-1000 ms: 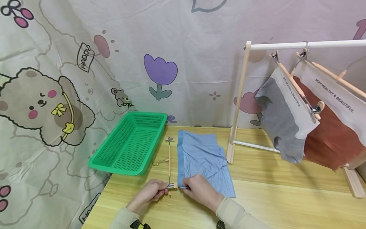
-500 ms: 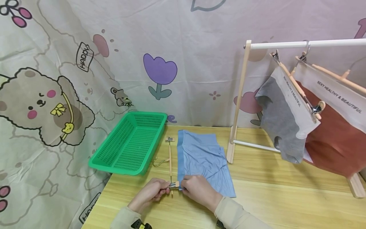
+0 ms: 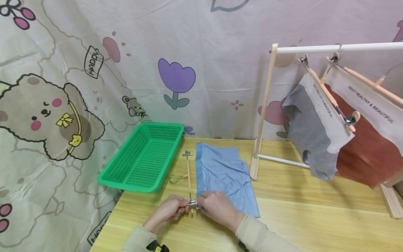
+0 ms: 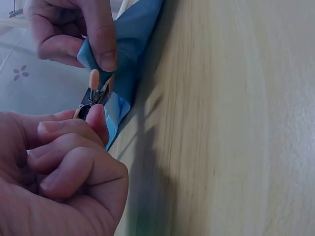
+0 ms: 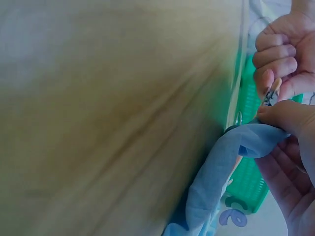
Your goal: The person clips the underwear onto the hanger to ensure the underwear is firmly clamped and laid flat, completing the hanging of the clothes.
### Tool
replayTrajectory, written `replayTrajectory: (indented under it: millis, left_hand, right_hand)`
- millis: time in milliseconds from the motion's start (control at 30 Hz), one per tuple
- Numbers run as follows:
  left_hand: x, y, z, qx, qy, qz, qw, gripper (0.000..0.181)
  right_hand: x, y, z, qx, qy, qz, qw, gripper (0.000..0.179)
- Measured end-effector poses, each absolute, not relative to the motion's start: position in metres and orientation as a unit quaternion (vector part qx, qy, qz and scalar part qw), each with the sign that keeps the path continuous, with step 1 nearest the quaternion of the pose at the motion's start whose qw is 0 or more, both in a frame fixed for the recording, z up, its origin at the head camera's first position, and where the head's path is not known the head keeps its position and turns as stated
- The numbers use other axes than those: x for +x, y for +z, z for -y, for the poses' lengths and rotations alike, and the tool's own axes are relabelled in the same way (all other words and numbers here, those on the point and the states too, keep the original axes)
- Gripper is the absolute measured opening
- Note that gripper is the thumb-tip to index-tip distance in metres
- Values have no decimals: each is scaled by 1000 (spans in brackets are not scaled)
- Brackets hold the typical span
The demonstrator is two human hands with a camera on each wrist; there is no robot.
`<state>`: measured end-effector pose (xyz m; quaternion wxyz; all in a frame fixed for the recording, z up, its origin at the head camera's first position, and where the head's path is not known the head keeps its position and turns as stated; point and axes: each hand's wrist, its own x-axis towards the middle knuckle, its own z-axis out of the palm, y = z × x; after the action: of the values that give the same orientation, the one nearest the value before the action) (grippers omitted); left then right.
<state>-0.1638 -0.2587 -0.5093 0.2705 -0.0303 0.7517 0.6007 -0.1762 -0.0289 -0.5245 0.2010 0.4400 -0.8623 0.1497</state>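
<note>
Light blue underpants (image 3: 224, 171) lie flat on the table, waistband to the left. Alongside the waistband is a wooden clip hanger (image 3: 189, 175), its hook pointing left. My left hand (image 3: 172, 209) pinches the handles of the hanger's near metal clip (image 4: 87, 104) between thumb and forefinger. With thumb and fingers, my right hand (image 3: 221, 209) pinches the near corner of the waistband, which is lifted off the table in the right wrist view. The clip's jaws are right at this blue corner (image 4: 88, 53). The hanger's far clip (image 3: 187, 153) has no cloth in it.
A green plastic basket (image 3: 104, 179) stands left of the hanger, near its hook. At the right, a rack (image 3: 267, 101) with a white rail bears grey underpants (image 3: 310, 129) and reddish-brown underpants (image 3: 365, 157) on clip hangers. A printed curtain (image 3: 217, 70) hangs behind the table.
My left hand has moved slightly right, bringing the hanger's near clip up to the waistband corner. The hanger has tilted a little. My right hand still holds the waistband.
</note>
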Motion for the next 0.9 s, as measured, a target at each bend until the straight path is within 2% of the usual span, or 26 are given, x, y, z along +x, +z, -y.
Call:
replayTrajectory:
  millis: [267, 500, 767, 900]
  left_hand:
    - [-165, -512, 258, -25, 586, -763, 270, 29]
    - [-166, -518, 257, -7, 519, -811, 270, 39]
    - [-169, -513, 258, 35, 431, -865, 254, 43]
    - [-167, -508, 259, 59, 367, -899, 232, 47]
  right_hand:
    - [-177, -527, 32, 456, 148, 859, 180, 23]
    - [-178, -527, 32, 468, 187, 862, 60, 19]
    - [-185, -520, 24, 446, 236, 863, -30, 23]
    - [-196, -514, 14, 417, 270, 866, -59, 16]
